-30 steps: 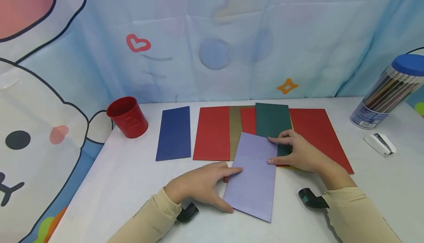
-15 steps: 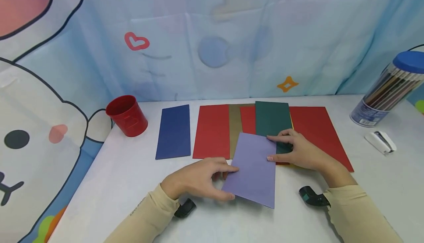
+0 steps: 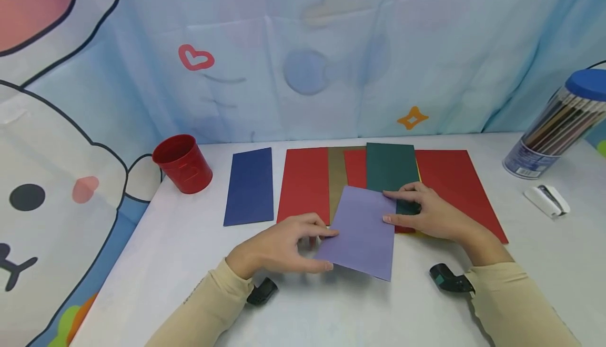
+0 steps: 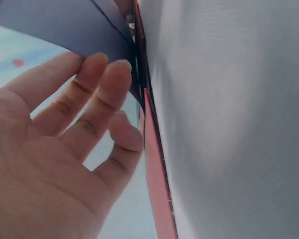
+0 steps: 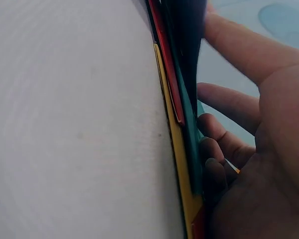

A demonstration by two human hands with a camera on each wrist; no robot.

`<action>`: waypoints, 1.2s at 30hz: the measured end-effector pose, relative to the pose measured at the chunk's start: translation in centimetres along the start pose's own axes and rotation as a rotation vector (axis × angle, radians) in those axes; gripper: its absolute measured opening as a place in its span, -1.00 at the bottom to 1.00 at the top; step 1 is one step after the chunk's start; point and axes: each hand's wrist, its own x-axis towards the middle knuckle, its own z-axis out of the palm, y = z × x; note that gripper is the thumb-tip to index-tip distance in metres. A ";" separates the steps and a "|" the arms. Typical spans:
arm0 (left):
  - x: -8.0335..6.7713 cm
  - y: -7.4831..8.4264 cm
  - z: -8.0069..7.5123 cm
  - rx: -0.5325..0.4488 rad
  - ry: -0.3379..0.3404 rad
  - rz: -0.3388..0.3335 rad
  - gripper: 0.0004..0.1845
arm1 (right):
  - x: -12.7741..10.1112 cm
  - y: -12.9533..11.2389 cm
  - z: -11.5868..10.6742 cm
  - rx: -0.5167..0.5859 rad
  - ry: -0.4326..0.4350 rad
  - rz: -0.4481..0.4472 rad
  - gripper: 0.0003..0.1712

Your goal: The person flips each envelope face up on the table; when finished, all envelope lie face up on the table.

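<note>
A light purple card (image 3: 362, 231) lies between both hands, its near edge raised off the table. My left hand (image 3: 293, 244) holds its left edge, index finger on top and other fingers partly hidden; the left thumb stands apart. In the left wrist view the left hand (image 4: 74, 134) has bent fingers against the curved purple card (image 4: 65, 25). At the card's right edge, my right hand (image 3: 435, 213) grips with thumb and index finger. The right wrist view shows the right hand (image 5: 269, 119) beside stacked card edges; its other fingers are curled near the green card (image 5: 187, 124).
Behind lie a blue card (image 3: 249, 186), a red card (image 3: 305, 184), a brown card (image 3: 336, 184), a dark green card (image 3: 390, 165) and a larger red card (image 3: 454, 189). A red mug (image 3: 184, 165), a pencil jar (image 3: 554, 126) and a white stapler-like object (image 3: 547, 201) stand around.
The purple card's near edge has risen and looks shorter in the head view. The left hand has moved slightly away from the body with it; the right hand is nearly still.
</note>
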 end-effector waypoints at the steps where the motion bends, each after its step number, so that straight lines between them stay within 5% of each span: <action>1: 0.0 0.1 -0.2 -0.002 0.018 0.013 -0.42 | 0.0 -0.1 -0.1 0.005 0.000 -0.002 -0.18; 5: -0.1 0.3 -0.7 -0.019 0.165 0.068 -0.51 | -0.3 -0.2 -0.3 0.058 -0.003 -0.037 -0.28; 9: 0.0 0.2 -1.1 -0.032 0.403 0.153 -0.62 | -0.3 -0.3 -0.3 0.090 0.026 -0.096 -0.30; 15: 0.4 -0.1 -1.6 -0.048 0.729 0.245 -0.79 | 0.0 -1.0 0.0 0.066 0.194 -0.171 -0.56; 20: 0.4 0.2 -2.1 -0.148 0.902 0.266 -0.81 | 0.3 -1.8 0.0 0.170 0.280 -0.200 -0.80; 22: 0.2 0.3 -2.4 -0.209 0.916 0.260 -0.93 | 0.3 -2.1 0.0 0.230 0.275 -0.174 -0.75; 26: -0.2 0.3 -2.7 -0.267 0.882 0.242 -0.53 | 0.1 -2.3 -0.2 0.305 0.262 -0.120 -0.62; 30: -0.2 0.0 -2.8 -0.209 0.817 0.246 -0.31 | 0.0 -2.4 -0.4 0.331 0.303 -0.113 -0.55; 36: -0.3 -0.1 -2.8 -0.117 0.737 0.224 -0.34 | 0.0 -2.4 -0.9 0.383 0.351 -0.167 -0.53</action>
